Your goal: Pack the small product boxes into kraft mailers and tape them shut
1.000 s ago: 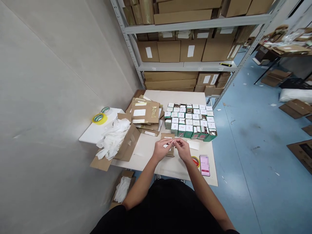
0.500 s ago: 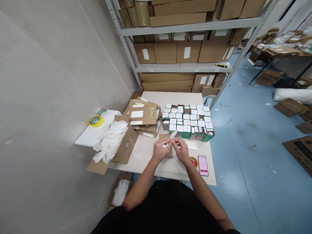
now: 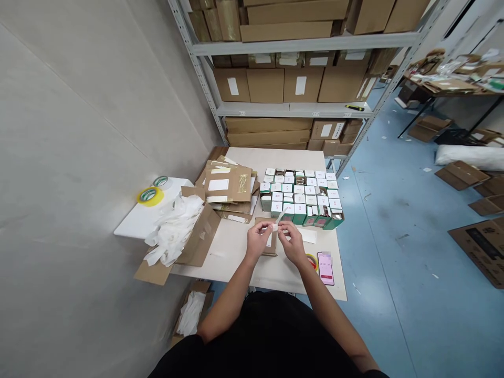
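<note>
A white strip (image 3: pixel 280 217) in my fingertips
My left hand (image 3: pixel 258 241) and right hand (image 3: pixel 292 243) both pinch it, above the carton (image 3: pixel 271 250), on my side of the green boxes (image 3: pixel 300 213).

Bright, even indoor light, pale glare on blue floor (image 3: pixel 394 252), edges stretched

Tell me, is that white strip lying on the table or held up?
Held up: the left hand and right hand pinch the white strip, and one end sticks out toward the green-and-white boxes.
</note>
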`<state>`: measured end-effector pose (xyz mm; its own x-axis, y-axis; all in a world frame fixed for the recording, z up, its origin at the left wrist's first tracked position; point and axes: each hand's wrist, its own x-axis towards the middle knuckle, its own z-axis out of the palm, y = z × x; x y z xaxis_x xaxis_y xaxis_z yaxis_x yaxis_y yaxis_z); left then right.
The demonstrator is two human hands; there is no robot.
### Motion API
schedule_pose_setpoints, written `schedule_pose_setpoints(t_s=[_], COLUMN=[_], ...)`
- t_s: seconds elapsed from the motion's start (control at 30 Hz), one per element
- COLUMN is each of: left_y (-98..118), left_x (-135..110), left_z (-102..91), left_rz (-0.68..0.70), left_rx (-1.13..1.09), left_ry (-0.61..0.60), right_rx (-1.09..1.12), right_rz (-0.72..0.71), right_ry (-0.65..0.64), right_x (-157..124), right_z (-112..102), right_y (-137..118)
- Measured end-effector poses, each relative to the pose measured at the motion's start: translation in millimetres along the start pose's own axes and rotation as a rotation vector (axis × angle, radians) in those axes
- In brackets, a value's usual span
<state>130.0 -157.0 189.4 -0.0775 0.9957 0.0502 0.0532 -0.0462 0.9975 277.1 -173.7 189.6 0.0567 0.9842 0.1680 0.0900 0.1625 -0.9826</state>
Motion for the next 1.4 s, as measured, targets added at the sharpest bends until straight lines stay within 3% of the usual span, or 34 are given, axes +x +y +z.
schedule_pose_setpoints(t_s=[0.1,0.2,0.47,0.63,0.83,0.93,1.13,1.3,1.4], left_y=[-5,-8,-10,-5,-3,-5,-10,-15,-18], left_x=[2,0,-4,0,-11,-16,-23,-27,-22], left_z=[1.3,4.2,13.0,9.0,24.1,30.9,31.4,36.1,37.1], left_rz=[-0.062,-0.028,-0.003,-0.064,0.034,0.027,-0.166,-0.126,-0.135], left_rx=[-0.093,-0.070,-0.053,-0.106,0.032,0.047,-0.122,-0.068,-0.017], left_ry=[-0.040,-0.117,-0.077,0.032,-0.078,-0.044,0.011,-0.079,0.007], right_rx=[0.127,0.231,0.126,0.268,0.391,0.383,0.330,0.201,0.154], right_rz=[0.107,0.179,0.105,0.132,0.221,0.240,0.218,0.147,0.094], right_ry=[0.004,0.021,-0.008,-0.002,0.046,0.074,0.073,0.085,0.082], right_x=[1,1,-3,-3,-1,0,-1,-4,-4], right_z=[-1,-2,-12,-21,-16,-15,-18,-17,-18], right_y=[6,11,15,18,26,29,33,37,38])
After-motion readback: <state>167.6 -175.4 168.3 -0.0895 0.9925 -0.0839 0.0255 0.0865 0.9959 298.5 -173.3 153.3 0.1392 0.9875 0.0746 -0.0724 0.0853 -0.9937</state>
